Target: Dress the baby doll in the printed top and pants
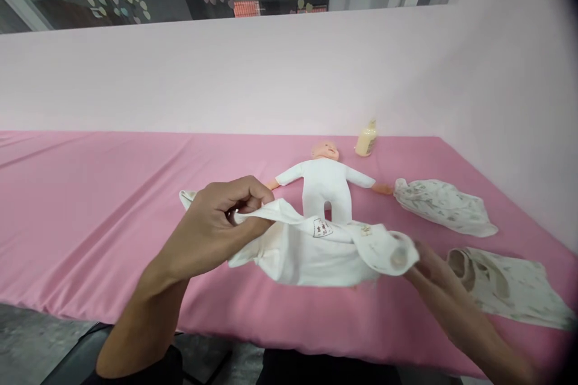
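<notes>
A small white baby shirt [316,261] is stretched between my two hands above the front of the table. A printed size label shows "50" near its neckline. My left hand [217,228] pinches the fabric on the left, thumb and fingers closed. On the right, my right hand [427,264] grips the other end, its fingers partly hidden behind the cloth. Beyond the shirt, a baby doll [327,183] in a white long-sleeved suit lies on its back with arms spread. The shirt overlaps the doll's lower legs in the view.
A pink cloth [112,210] covers the table. At the back stands a pale yellow pump bottle [366,139]. To the right lie a bunched patterned white cloth [445,204] and a folded patterned cloth [519,286]. A white wall [203,78] rises behind the table.
</notes>
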